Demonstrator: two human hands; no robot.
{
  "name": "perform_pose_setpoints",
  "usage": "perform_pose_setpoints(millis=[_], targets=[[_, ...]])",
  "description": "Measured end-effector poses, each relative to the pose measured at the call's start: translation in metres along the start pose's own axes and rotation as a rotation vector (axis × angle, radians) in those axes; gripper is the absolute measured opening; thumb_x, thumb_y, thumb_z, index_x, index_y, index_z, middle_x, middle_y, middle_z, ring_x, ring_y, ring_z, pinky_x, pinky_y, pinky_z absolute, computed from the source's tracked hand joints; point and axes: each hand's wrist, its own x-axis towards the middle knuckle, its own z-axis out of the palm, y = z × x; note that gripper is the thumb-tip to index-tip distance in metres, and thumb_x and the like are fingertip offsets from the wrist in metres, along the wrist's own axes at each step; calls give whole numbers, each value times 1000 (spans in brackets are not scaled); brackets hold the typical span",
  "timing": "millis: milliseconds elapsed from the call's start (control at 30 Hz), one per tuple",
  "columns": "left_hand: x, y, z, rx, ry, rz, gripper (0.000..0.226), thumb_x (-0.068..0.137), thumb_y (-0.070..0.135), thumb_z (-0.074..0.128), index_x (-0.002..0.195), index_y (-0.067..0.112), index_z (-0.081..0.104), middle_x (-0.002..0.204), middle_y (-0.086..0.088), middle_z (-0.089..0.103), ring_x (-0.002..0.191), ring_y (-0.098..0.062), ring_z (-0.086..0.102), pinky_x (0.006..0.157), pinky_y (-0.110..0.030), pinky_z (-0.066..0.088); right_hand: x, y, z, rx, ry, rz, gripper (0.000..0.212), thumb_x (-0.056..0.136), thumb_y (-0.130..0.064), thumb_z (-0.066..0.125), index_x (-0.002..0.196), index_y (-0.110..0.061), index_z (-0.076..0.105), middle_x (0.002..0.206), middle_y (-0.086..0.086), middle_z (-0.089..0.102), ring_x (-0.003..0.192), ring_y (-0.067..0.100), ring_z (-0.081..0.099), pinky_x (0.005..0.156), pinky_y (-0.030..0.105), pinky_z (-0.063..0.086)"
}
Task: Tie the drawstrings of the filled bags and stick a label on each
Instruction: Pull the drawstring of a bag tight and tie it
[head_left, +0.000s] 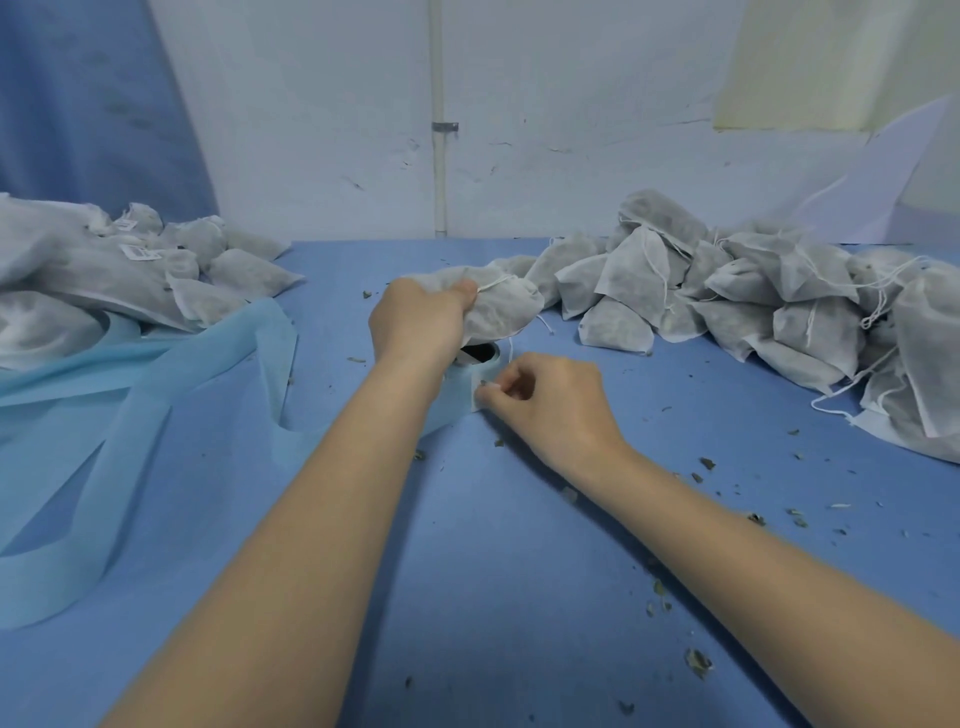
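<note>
At a blue counter (519, 545), we see two bare hands at work among piles of filled white drawstring bags. The left hand (418, 317) grips one filled bag (498, 306) by its gathered neck, fingers and thumb curled round the cloth, and holds it just above the label roll (467, 374), which stands on the counter between the two hands. A thin white drawstring (493, 283) runs across the top of the held bag beside the thumb, and its loose ends dangle below the bag.

The right hand (545, 400) is clenched in a pinch at the roll's near side, thumb and fingertips closed on a small white label (480, 392) (its print is too small for us to read). The label touches the roll's pale blue backing strip (156, 395), which trails away to the left in long loops across the counter.

To the right lies a heap of bags (753, 306) with their strings hanging loose. To the left lies a second heap (104, 275), where we can make out small white labels on at least two bags. Dark flecks of dried herb (696, 662) are scattered over the counter, thickest at the near right. A pale wall with a white pipe (438, 130) rises behind.
</note>
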Motion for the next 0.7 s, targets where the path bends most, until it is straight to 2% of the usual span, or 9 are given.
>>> perform_pose_setpoints(millis=[67, 167, 233, 300, 333, 400, 500, 567, 700], targets=[[0, 1, 0, 17, -3, 1, 32, 86, 24, 66, 61, 30, 48, 66, 13, 51, 59, -2, 50, 48, -17, 41, -4, -4, 0, -44, -58, -86, 13, 83, -29, 71, 76, -20, 66, 74, -12, 53, 75, 8, 51, 63, 14, 31], [1, 1, -1, 50, -11, -9, 32, 87, 26, 67, 62, 26, 45, 68, 11, 49, 61, -3, 48, 54, -19, 39, -10, -9, -7, -57, -195, -199, 15, 78, -36, 76, 76, -26, 66, 90, -10, 51, 88, 7, 46, 71, 17, 29], [1, 1, -3, 64, -9, -11, 21, 85, 29, 68, 73, 19, 54, 77, 4, 56, 69, -10, 54, 59, -24, 41, -12, -14, -19, -28, -242, -231, 16, 76, -37, 77, 75, -29, 64, 101, -7, 52, 93, 6, 46, 74, 16, 31], [2, 2, -4, 87, -6, 3, 26, 83, 31, 70, 94, 8, 63, 94, -3, 64, 84, -20, 61, 68, -27, 46, -11, -18, -36, 34, -208, -244, 17, 75, -34, 79, 73, -32, 62, 99, -6, 51, 83, -4, 45, 72, 8, 32], [2, 3, -4, 98, -13, 22, 29, 82, 30, 71, 98, 7, 64, 96, -4, 66, 87, -21, 63, 67, -27, 48, -8, -19, -45, 63, -164, -251, 19, 75, -32, 79, 72, -34, 61, 95, -7, 51, 77, -7, 44, 71, 7, 32], [0, 6, -4, 107, -40, 84, 20, 80, 29, 73, 89, 12, 67, 87, -1, 68, 83, -19, 64, 63, -25, 48, -3, -19, -60, 94, -68, -255, 21, 77, -32, 78, 71, -37, 59, 88, -12, 49, 70, -8, 43, 69, 6, 32], [-7, 11, -4, 68, -152, 100, 16, 79, 26, 74, 82, 11, 67, 86, -5, 70, 86, -22, 66, 76, -34, 53, 5, -13, -77, 126, 29, -241, 21, 78, -33, 77, 72, -38, 57, 87, -15, 47, 68, -10, 42, 69, 6, 34], [-11, 12, -3, 64, -244, 96, 13, 80, 23, 74, 79, 12, 68, 81, -3, 69, 80, -19, 66, 71, -29, 51, 8, -8, -82, 131, 61, -245, 22, 79, -32, 77, 72, -38, 57, 86, -16, 46, 69, -13, 43, 69, 6, 34], [-18, 13, 1, 52, -391, 103, 12, 83, 20, 71, 73, 14, 67, 63, 6, 64, 57, -5, 58, 49, -12, 41, 11, -2, -85, 112, 98, -272, 26, 78, -28, 77, 71, -39, 55, 82, -17, 45, 71, -17, 43, 68, 5, 34]])
